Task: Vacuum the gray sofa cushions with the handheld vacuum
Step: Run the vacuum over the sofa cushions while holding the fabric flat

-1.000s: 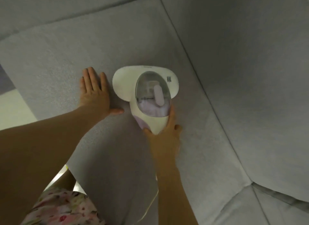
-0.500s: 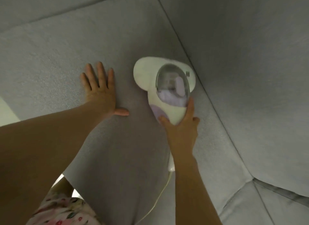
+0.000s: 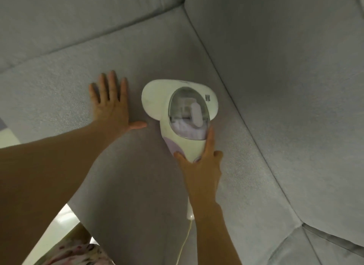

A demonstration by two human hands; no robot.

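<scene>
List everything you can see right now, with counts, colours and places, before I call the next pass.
handheld vacuum: one, white with lilac patches and a clear dust cup, head flat on the seat cushion near the sofa's inner corner
power cord: one, pale, trailing from the handle's rear toward the bottom edge
seat cushion: one, gray, under the vacuum
second seat cushion: one, gray, lower right
back cushions: two, gray, along the far side and the right side
floor: one pale patch, lower left
floral garment: one, multicoloured, bottom left
left hand: flat on the seat cushion, left of the vacuum
right hand: grips the vacuum's handle
</scene>
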